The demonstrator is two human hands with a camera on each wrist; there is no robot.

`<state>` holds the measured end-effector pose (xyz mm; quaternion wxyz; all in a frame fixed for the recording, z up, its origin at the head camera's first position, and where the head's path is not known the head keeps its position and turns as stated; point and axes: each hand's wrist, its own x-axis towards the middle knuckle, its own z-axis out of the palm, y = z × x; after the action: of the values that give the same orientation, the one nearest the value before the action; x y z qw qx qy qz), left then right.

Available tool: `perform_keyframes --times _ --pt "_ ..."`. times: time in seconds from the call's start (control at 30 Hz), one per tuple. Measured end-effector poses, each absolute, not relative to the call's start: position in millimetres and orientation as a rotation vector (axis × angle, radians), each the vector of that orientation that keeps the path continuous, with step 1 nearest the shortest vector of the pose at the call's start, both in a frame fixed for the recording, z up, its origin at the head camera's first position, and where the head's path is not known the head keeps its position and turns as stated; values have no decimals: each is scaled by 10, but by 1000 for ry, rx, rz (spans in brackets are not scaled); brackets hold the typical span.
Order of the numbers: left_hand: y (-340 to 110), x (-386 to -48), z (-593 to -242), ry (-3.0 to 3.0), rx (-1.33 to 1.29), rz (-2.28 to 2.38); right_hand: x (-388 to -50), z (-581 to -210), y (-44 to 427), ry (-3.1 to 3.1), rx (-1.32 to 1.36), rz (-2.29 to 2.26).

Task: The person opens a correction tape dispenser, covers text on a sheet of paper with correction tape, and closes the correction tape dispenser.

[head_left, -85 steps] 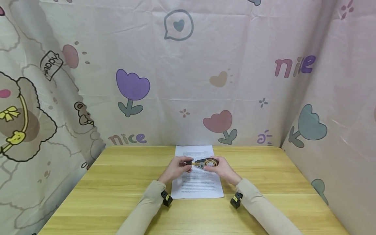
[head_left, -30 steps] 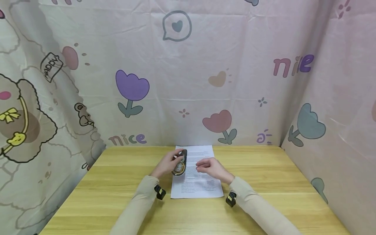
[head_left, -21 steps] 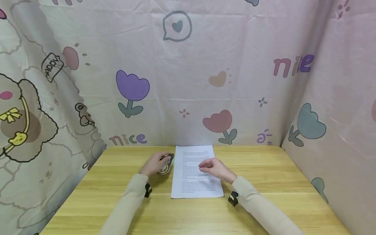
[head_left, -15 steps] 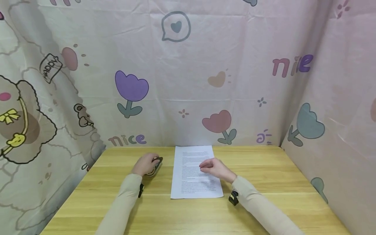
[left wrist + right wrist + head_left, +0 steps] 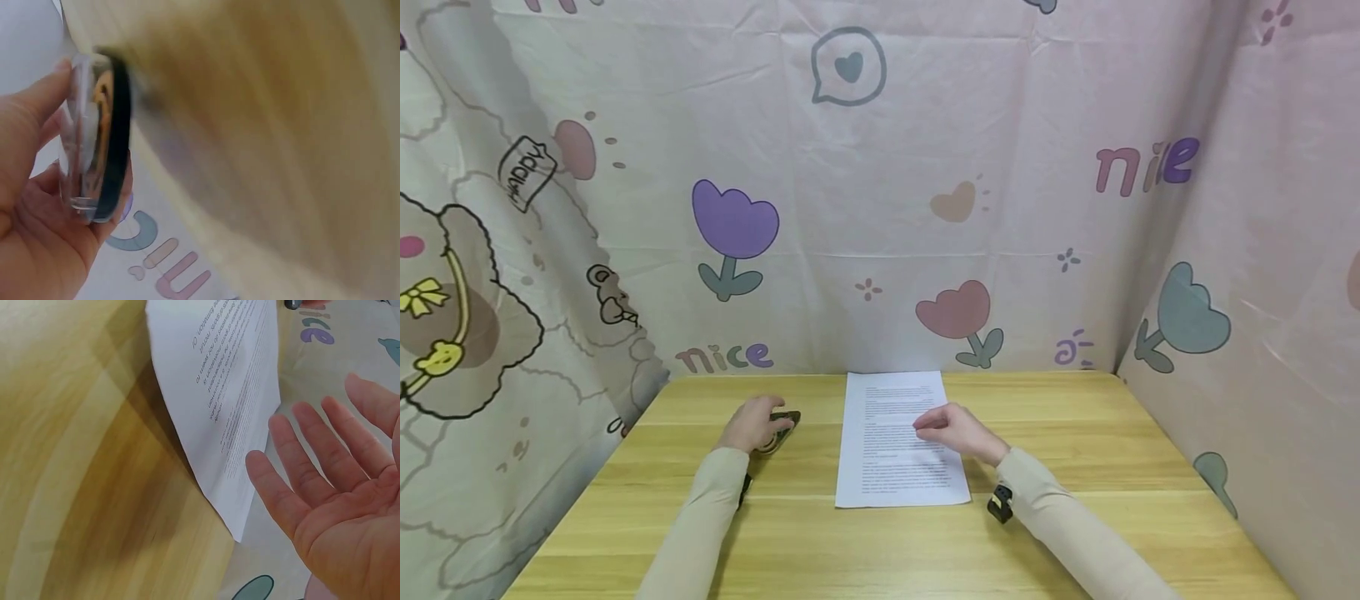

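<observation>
A correction tape dispenser (image 5: 103, 137), with a clear side, orange parts inside and a dark edge, stands on its edge in the left wrist view. My left hand (image 5: 752, 423) holds it between thumb and fingers, left of the paper. In the head view the dispenser (image 5: 786, 426) is partly hidden by that hand. My right hand (image 5: 958, 432) hovers at the right side of a printed sheet of paper (image 5: 891, 479) and holds nothing. Its fingers (image 5: 312, 450) are spread and relaxed in the right wrist view.
The sheet lies on a wooden table (image 5: 880, 550) near its back edge. A patterned cloth (image 5: 850, 167) hangs behind the table and along both sides. Each wrist carries a small black camera (image 5: 1000, 504).
Both hands were on the dispenser above the paper. The right hand has let go and stays near the sheet, while the left hand has carried the dispenser left, off the paper, and lowered it.
</observation>
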<state>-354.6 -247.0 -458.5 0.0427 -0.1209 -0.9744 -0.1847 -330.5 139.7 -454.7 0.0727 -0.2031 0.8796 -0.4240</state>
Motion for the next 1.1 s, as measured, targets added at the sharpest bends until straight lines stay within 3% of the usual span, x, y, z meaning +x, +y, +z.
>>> perform_keyframes --times 1.1 --pt "-2587 -3584 -4682 -2958 -434 -657 -3339 -4512 1534 2647 -585 -1310"
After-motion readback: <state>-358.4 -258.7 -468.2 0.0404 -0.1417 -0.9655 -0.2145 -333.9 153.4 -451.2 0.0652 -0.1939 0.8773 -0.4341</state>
